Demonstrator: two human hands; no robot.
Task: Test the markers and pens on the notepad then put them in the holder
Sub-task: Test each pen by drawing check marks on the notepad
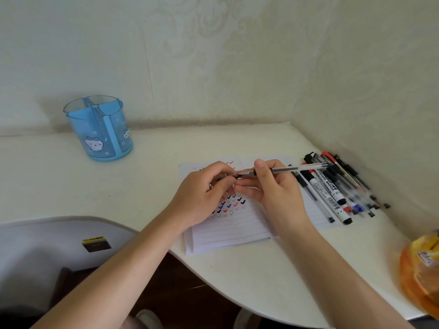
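Note:
A clear-barrelled pen (297,168) is held level above the lined notepad (235,231), gripped by my right hand (273,186). Just left of the pen's tip, my left hand (204,193) pinches a small dark pen cap (231,178). The tip and the cap are almost touching. The notepad carries rows of black, blue and red check marks, partly hidden under my hands. A blue see-through holder (99,129) with divided compartments stands empty at the back left. A pile of pens and whiteboard markers (339,186) lies to the right of the notepad.
The white table (273,276) curves away at its front edge, with walls close behind and to the right. An orange plastic bag (421,269) sits at the right edge. A grey chair back (47,245) is at the lower left.

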